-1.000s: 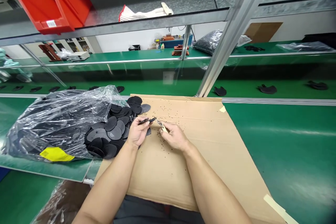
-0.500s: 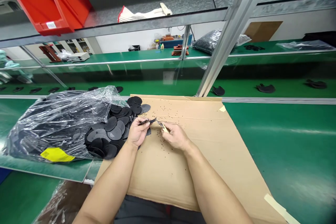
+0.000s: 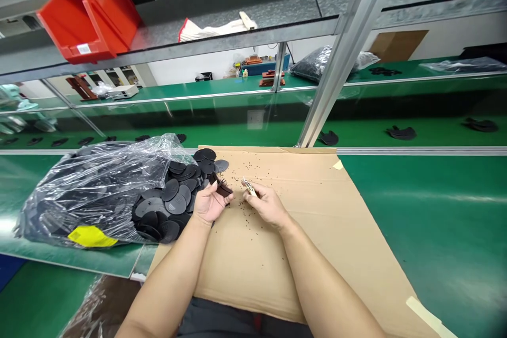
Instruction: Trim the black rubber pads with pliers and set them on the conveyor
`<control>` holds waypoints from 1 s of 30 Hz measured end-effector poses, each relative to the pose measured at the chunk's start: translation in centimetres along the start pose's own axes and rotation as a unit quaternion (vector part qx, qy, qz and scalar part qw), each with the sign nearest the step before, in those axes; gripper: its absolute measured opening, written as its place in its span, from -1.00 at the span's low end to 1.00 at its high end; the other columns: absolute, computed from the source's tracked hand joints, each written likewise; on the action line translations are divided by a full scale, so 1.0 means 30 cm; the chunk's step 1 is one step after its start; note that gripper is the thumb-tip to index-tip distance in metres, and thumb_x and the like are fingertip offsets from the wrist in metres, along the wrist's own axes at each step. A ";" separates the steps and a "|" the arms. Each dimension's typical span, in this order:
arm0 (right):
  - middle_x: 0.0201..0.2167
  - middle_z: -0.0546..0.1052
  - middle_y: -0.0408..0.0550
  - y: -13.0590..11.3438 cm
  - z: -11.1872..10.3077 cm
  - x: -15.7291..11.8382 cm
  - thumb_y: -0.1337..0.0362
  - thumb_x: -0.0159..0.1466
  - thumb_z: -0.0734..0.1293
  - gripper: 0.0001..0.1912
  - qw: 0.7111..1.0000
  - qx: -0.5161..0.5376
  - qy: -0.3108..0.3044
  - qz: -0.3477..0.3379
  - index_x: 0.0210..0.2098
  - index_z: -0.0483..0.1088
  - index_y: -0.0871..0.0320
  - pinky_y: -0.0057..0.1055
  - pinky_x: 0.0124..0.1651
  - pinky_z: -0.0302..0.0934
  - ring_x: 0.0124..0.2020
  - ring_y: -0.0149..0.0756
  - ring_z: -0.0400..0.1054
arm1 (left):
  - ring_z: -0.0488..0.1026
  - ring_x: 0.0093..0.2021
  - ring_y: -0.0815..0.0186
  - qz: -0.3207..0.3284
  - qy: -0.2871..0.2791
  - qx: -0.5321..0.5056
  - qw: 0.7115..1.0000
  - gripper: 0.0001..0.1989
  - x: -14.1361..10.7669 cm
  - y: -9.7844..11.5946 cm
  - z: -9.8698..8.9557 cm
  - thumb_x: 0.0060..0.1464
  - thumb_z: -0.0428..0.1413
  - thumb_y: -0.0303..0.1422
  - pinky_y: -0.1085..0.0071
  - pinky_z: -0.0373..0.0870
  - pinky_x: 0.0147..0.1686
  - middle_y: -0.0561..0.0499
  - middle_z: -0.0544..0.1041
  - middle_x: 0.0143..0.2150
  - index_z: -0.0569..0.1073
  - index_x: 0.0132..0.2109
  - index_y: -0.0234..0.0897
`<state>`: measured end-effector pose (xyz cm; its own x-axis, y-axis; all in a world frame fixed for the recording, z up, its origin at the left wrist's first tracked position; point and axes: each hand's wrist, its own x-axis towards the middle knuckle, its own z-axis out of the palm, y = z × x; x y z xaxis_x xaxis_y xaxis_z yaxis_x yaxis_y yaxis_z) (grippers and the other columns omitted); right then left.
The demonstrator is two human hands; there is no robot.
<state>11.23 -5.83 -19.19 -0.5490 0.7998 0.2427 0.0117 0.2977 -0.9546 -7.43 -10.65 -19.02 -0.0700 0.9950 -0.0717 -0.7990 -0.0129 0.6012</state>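
Dark rubber piece [image 3: 224, 188] now off pinch, lying on open fingers of left hand [image 3: 208, 203], apart from small tool [image 3: 249, 187] closed in right hand [image 3: 267, 206]; crumbs [image 3: 253, 169] on cardboard [image 3: 336, 253], disc pile [image 3: 170, 203] beside

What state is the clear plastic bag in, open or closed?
Open: the clear plastic bag has no visible tie, and black discs spill from its mouth toward the cardboard sheet.
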 end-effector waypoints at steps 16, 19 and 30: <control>-0.14 0.46 0.09 0.004 0.020 -0.006 0.33 0.19 0.21 -0.54 0.902 -0.361 0.112 -0.210 0.08 0.35 0.23 -0.21 0.05 0.23 -0.11 -0.14 0.33 | 0.43 -0.34 0.32 0.275 0.140 0.481 0.821 -0.84 0.020 -0.086 -0.007 -0.02 0.18 -0.36 0.42 0.35 -0.33 0.01 0.50 -0.37 0.50 -0.25 -0.33; -0.15 0.47 0.10 0.010 0.034 -0.009 0.33 0.19 0.21 -0.53 0.868 -0.453 0.077 -0.187 0.10 0.34 0.24 -0.21 0.06 0.21 -0.11 -0.11 0.32 | 0.43 -0.24 0.28 0.340 0.116 0.613 0.703 -0.85 0.014 -0.082 -0.022 0.06 0.09 -0.42 0.36 0.37 -0.15 -0.03 0.48 -0.30 0.53 -0.24 -0.30; -0.11 0.47 0.05 -0.010 0.034 -0.011 0.29 0.23 0.21 -0.48 0.843 -0.534 0.008 -0.068 0.19 0.26 0.17 -0.31 0.02 0.15 -0.12 -0.14 0.31 | 0.41 -0.19 0.28 0.373 0.053 0.723 0.579 -0.62 -0.001 -0.098 -0.012 0.07 -0.01 -0.57 0.37 0.40 -0.10 -0.08 0.44 -0.23 0.47 0.04 -0.32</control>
<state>10.55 -6.72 -19.15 -0.5940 0.7255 0.3476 0.7001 0.6790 -0.2207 -5.29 -10.68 -21.07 -0.1715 0.7534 0.6348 0.8078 -0.2613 0.5284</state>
